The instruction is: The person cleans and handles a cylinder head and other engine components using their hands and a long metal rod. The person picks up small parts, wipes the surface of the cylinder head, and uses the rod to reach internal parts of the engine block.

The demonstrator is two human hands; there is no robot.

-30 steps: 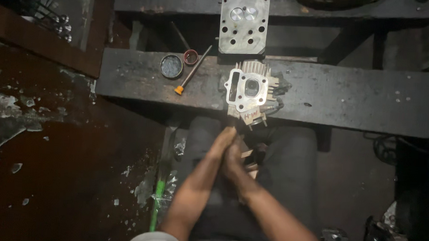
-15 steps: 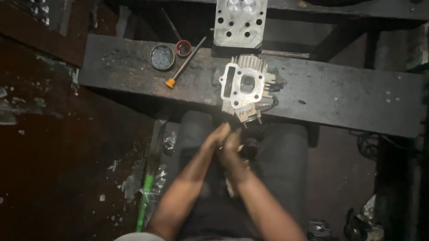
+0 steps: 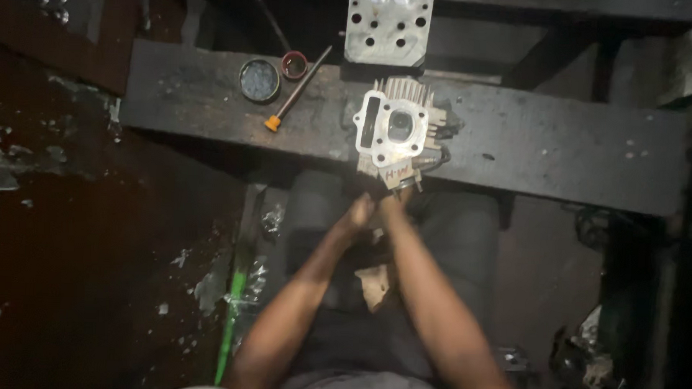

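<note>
Since half a second ago both hands have stayed pressed together low in the lap, while the view has slid slightly so the bench sits lower.

Head view: the left hand (image 3: 358,212) and right hand (image 3: 391,207) meet just below the finned engine part (image 3: 394,131), which stands on the dark bench plank (image 3: 555,140) at its near edge, just above the fingertips and not clearly touching them. Whether the fingers are clenched on something small between them cannot be told; it is too dark. Farther left on the plank lie a round tin (image 3: 259,80), a small red cup (image 3: 294,64) and an orange-handled screwdriver (image 3: 296,91). A grey metal block with holes (image 3: 389,23) stands behind.
</note>
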